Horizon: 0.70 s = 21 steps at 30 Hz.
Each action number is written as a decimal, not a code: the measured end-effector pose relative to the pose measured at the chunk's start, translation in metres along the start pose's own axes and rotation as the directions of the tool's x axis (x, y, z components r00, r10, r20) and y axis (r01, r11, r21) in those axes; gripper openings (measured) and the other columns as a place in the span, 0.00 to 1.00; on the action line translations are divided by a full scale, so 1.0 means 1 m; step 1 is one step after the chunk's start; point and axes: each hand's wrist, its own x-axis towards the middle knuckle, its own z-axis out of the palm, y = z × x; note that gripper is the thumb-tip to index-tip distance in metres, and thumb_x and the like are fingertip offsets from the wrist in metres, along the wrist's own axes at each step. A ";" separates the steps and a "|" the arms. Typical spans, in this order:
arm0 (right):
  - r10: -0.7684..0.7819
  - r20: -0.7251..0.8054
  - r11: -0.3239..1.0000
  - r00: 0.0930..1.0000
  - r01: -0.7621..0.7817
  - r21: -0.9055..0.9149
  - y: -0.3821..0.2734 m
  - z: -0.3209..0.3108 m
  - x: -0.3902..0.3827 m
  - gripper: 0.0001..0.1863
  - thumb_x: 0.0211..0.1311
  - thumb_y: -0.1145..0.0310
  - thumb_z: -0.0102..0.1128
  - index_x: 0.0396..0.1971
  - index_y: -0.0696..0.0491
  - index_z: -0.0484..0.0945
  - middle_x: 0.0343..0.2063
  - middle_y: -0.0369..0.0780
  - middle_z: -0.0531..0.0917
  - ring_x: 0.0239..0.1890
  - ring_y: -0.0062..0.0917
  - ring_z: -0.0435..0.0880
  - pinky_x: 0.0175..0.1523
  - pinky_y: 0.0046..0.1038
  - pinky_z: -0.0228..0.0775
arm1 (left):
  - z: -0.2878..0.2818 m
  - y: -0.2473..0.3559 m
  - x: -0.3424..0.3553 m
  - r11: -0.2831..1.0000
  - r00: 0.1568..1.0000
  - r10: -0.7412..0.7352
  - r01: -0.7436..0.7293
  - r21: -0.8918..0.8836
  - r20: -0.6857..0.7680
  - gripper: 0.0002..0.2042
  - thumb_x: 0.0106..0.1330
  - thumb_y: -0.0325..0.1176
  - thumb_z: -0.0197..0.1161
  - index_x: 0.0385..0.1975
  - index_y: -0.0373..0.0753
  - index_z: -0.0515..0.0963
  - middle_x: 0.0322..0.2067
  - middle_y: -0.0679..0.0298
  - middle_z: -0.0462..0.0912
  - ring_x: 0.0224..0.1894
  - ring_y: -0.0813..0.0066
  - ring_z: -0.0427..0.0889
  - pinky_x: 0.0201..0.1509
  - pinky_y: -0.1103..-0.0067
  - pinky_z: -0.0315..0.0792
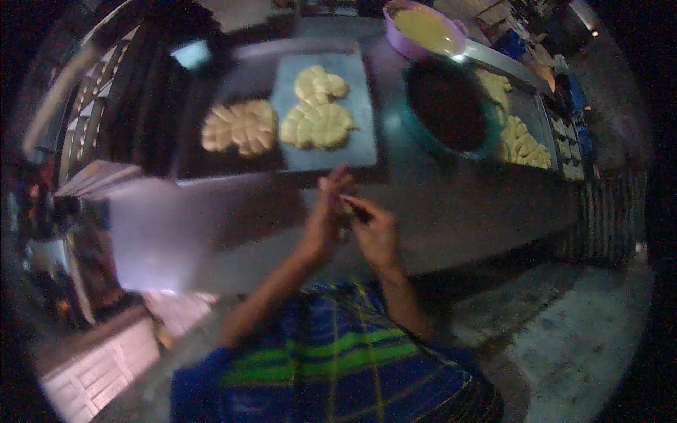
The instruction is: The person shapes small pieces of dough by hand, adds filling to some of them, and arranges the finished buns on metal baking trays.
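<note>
Over the near edge of the metal table, my left hand is held upright with its fingers stretched out. My right hand is closed against the left palm, thumb and fingers bent around something small and dark that I cannot make out. A small pale bit shows between the hands, too blurred to name. Beyond them two clusters of yellow dough pieces lie on a pale board. Tan dough pieces sit to the left of it on a dark surface.
A green bowl with a dark brown mass stands to the right. Behind it is a purple tub of something yellow. More yellow dough lies at the far right. Dark racks rise at the left; the metal table ends before me.
</note>
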 end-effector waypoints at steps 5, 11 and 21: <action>-0.042 -0.040 0.981 0.998 0.049 0.185 0.005 -0.013 0.003 0.14 0.61 0.76 0.63 0.48 0.56 0.79 0.45 0.39 0.84 0.46 0.23 0.82 0.53 0.28 0.75 | -0.001 0.025 -0.003 0.834 0.915 0.391 -0.306 0.459 -0.101 0.27 0.75 0.52 0.37 0.65 0.40 0.63 0.64 0.52 0.67 0.66 0.57 0.65 0.69 0.62 0.58; -0.042 0.081 0.823 0.996 -0.011 0.567 0.000 -0.011 -0.014 0.22 0.68 0.49 0.53 0.44 0.56 0.77 0.42 0.38 0.82 0.45 0.22 0.80 0.51 0.28 0.73 | 0.038 0.039 -0.016 -0.076 0.583 0.604 -0.637 0.767 0.544 0.15 0.60 0.34 0.64 0.45 0.37 0.78 0.52 0.55 0.79 0.58 0.55 0.75 0.62 0.63 0.66; -0.287 0.070 0.913 0.955 0.251 0.321 0.042 -0.025 -0.031 0.34 0.67 0.39 0.49 0.57 0.55 0.68 0.53 0.39 0.75 0.55 0.27 0.74 0.60 0.31 0.66 | 0.040 0.009 -0.005 0.321 0.650 0.411 -0.760 0.566 0.639 0.17 0.57 0.46 0.64 0.32 0.37 0.77 0.35 0.53 0.81 0.44 0.59 0.82 0.47 0.67 0.74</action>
